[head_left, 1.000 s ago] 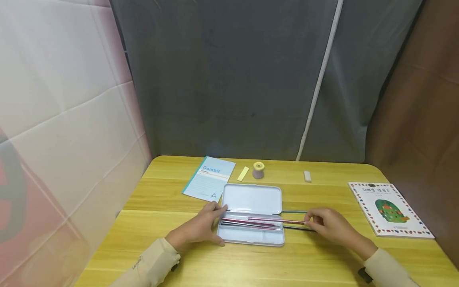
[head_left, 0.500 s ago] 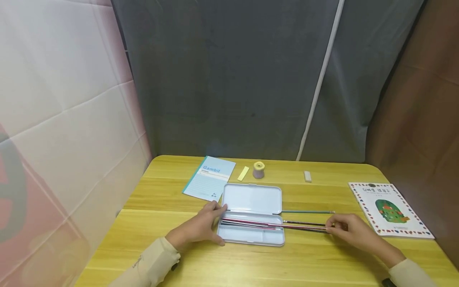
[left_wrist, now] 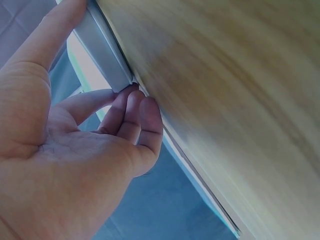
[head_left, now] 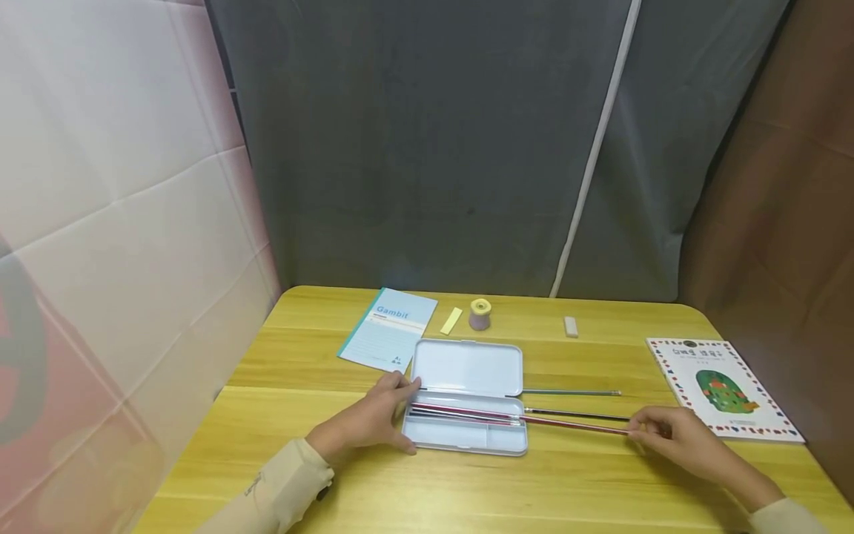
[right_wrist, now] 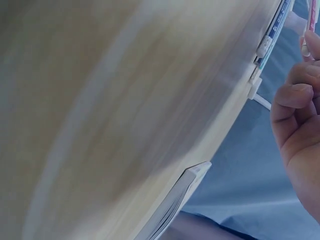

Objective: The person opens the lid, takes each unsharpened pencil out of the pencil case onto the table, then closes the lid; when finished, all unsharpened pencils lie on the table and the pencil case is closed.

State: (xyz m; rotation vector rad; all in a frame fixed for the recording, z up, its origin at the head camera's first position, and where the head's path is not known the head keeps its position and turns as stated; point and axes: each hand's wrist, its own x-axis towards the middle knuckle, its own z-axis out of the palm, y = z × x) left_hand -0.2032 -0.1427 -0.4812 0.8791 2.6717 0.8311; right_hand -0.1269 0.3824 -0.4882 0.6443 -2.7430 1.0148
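Note:
My left hand [head_left: 373, 417] grips the left end of an open white pencil case [head_left: 467, 368], thumb at the front corner and fingers near the hinge. In the left wrist view the thumb and curled fingers [left_wrist: 150, 125] bracket the case's edge [left_wrist: 102, 47]. Several pencils, red and dark ones, lie in the lower half of the case. Right of the case, my right hand [head_left: 680, 437] pinches a red pencil [head_left: 574, 425] by its right end; the pencil's left end overlaps the case's right rim. The right wrist view shows the pencil [right_wrist: 313, 20] at the fingertips.
A dark pencil [head_left: 574, 414] and a green pencil [head_left: 574, 392] lie right of the case. Behind stand a notebook [head_left: 387, 334], a yellow strip [head_left: 451, 321], a yellow-and-purple spool-shaped object [head_left: 480, 315] and a white eraser [head_left: 570, 327]. A picture book [head_left: 723, 389] lies far right.
My right hand has moved right, drawing the red pencil from over the case to beyond its right rim. The left hand stays on the case.

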